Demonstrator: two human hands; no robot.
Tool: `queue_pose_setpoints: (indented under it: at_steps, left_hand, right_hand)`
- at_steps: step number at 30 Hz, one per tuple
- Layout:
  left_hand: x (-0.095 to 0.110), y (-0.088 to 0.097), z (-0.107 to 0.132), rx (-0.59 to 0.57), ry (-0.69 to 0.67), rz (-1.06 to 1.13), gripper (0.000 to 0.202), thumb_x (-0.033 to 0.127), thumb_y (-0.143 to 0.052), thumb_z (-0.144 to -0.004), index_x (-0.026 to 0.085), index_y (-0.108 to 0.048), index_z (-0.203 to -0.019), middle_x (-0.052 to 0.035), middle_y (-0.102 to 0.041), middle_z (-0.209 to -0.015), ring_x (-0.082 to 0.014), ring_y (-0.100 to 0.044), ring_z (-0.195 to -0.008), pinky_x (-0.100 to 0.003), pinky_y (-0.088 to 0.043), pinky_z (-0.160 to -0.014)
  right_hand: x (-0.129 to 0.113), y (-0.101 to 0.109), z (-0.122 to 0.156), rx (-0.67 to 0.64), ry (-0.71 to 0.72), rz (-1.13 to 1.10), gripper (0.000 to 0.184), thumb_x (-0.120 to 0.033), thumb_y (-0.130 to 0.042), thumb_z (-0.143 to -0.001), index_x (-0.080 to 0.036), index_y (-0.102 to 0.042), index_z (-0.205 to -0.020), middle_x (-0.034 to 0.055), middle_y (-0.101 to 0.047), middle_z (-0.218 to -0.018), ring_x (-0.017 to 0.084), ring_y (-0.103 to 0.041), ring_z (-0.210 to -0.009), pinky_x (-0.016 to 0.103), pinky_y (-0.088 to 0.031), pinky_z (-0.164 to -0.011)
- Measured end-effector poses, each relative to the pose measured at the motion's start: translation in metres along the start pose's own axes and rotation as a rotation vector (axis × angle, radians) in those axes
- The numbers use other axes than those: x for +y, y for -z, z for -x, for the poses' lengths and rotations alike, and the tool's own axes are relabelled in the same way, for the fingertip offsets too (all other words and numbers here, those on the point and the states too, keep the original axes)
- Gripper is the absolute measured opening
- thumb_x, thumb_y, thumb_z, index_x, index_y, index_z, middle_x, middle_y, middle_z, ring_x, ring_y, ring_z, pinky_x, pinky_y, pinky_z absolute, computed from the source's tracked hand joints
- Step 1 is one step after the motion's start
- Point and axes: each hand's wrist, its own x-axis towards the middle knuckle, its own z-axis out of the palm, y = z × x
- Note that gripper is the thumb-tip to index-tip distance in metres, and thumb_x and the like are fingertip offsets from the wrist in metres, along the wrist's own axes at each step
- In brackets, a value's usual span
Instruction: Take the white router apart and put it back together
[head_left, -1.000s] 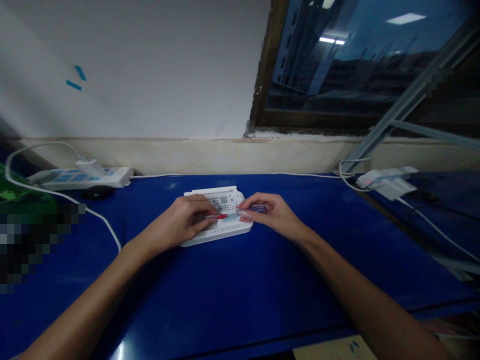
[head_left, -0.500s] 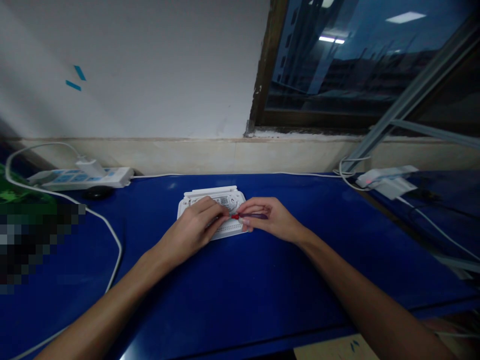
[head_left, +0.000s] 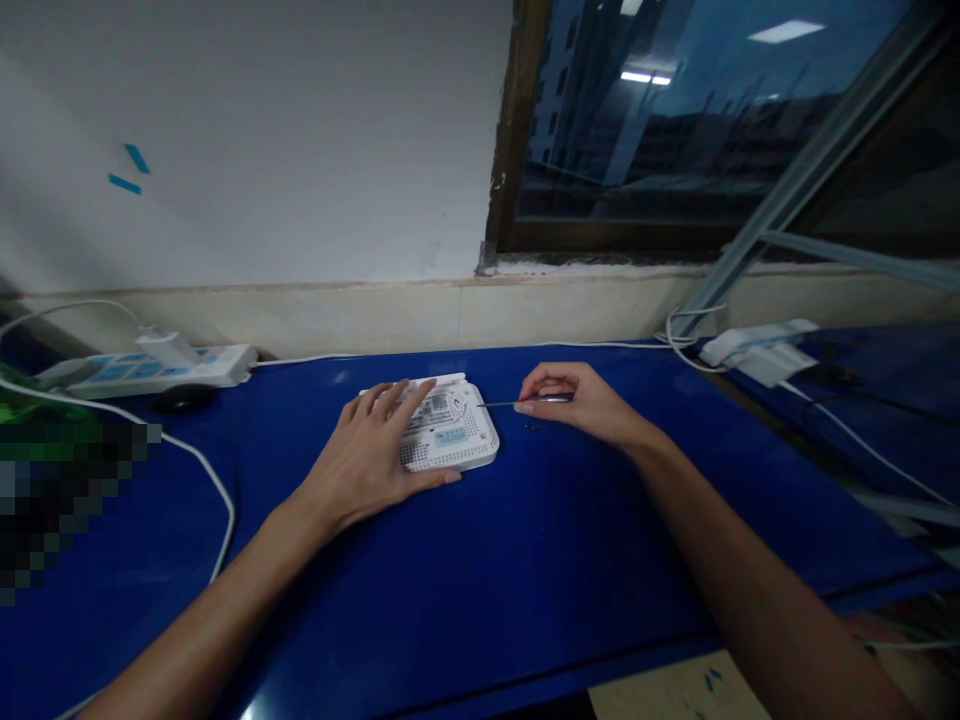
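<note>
A white plastic router (head_left: 457, 445) lies underside up on the blue table, showing a label, a round mark and vent holes. My left hand (head_left: 367, 440) rests flat on it, fingers spread, holding it down. My right hand (head_left: 577, 400) is just to the right of the router, gripping a small precision screwdriver (head_left: 536, 401). Its thin metal shaft points left, with the tip close to the router's upper right edge. A couple of tiny dark screws (head_left: 531, 427) lie on the table below the shaft.
A white power strip (head_left: 142, 368) with a plugged-in adapter stands at the back left of the blue table (head_left: 525, 540). White cables run along the back and left. A white device (head_left: 757, 348) lies at the back right, below a window.
My right hand has moved right, off the router, with the screwdriver. My left hand has shifted from gripping the router to lying flat on it. Tiny screws now show on the table.
</note>
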Motion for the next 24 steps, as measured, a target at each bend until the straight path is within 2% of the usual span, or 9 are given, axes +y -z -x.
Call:
queue_pose_setpoints:
  at_steps: [3,6,9,14,20,24]
  left_hand:
    - [-0.005,-0.002,0.0,-0.079,-0.044,-0.007,0.103,0.08,-0.065,-0.074,0.031,-0.029,-0.157,-0.0155,-0.045,-0.154,-0.0434,-0.041,-0.138,-0.065,-0.032,-0.11]
    - [-0.012,0.002,-0.002,-0.103,-0.097,0.04,0.102,0.077,-0.068,-0.074,0.032,-0.029,-0.157,-0.0125,-0.044,-0.156,-0.0401,-0.042,-0.139,-0.061,-0.032,-0.112]
    - [-0.017,0.005,-0.003,-0.1,-0.136,0.066,0.101,0.075,-0.07,-0.074,0.032,-0.031,-0.156,-0.0118,-0.044,-0.156,-0.0388,-0.043,-0.139,-0.059,-0.031,-0.113]
    - [-0.021,0.002,-0.003,-0.111,-0.141,0.051,0.099,0.075,-0.068,-0.075,0.033,-0.031,-0.155,-0.0116,-0.043,-0.156,-0.0379,-0.042,-0.14,-0.059,-0.031,-0.113]
    - [-0.02,0.002,-0.002,-0.126,-0.132,0.027,0.099,0.078,-0.067,-0.074,0.033,-0.031,-0.155,-0.0109,-0.043,-0.156,-0.0365,-0.041,-0.14,-0.057,-0.03,-0.114]
    - [-0.016,0.004,-0.005,-0.117,-0.108,0.036,0.098,0.078,-0.069,-0.071,0.032,-0.037,-0.152,-0.0122,-0.045,-0.153,-0.0386,-0.043,-0.136,-0.058,-0.032,-0.112]
  right_hand:
    - [0.006,0.021,0.004,-0.071,-0.022,0.109,0.019,-0.036,-0.082,-0.075,-0.023,-0.078,-0.088,0.0031,-0.077,-0.085,0.02,-0.071,-0.075,0.037,-0.057,-0.075]
    - [0.008,0.031,0.007,-0.175,-0.032,0.172,0.02,-0.039,-0.081,-0.076,-0.024,-0.08,-0.089,0.0043,-0.078,-0.087,0.022,-0.072,-0.078,0.037,-0.057,-0.073]
    - [0.007,0.028,0.008,-0.224,-0.021,0.193,0.018,-0.038,-0.08,-0.077,-0.024,-0.081,-0.089,0.004,-0.079,-0.089,0.022,-0.072,-0.082,0.036,-0.057,-0.075]
    - [0.004,0.017,0.006,-0.226,0.013,0.184,0.014,-0.035,-0.077,-0.08,-0.026,-0.081,-0.089,0.0021,-0.079,-0.088,0.021,-0.073,-0.082,0.035,-0.057,-0.076]
    - [0.0,0.014,0.006,-0.25,-0.009,0.237,0.015,-0.031,-0.077,-0.08,-0.021,-0.08,-0.091,0.0028,-0.079,-0.089,0.017,-0.072,-0.082,0.029,-0.054,-0.076]
    - [-0.005,0.009,0.007,-0.234,0.009,0.307,0.013,-0.029,-0.075,-0.082,-0.021,-0.08,-0.091,0.0031,-0.079,-0.09,0.017,-0.071,-0.079,0.028,-0.052,-0.072]
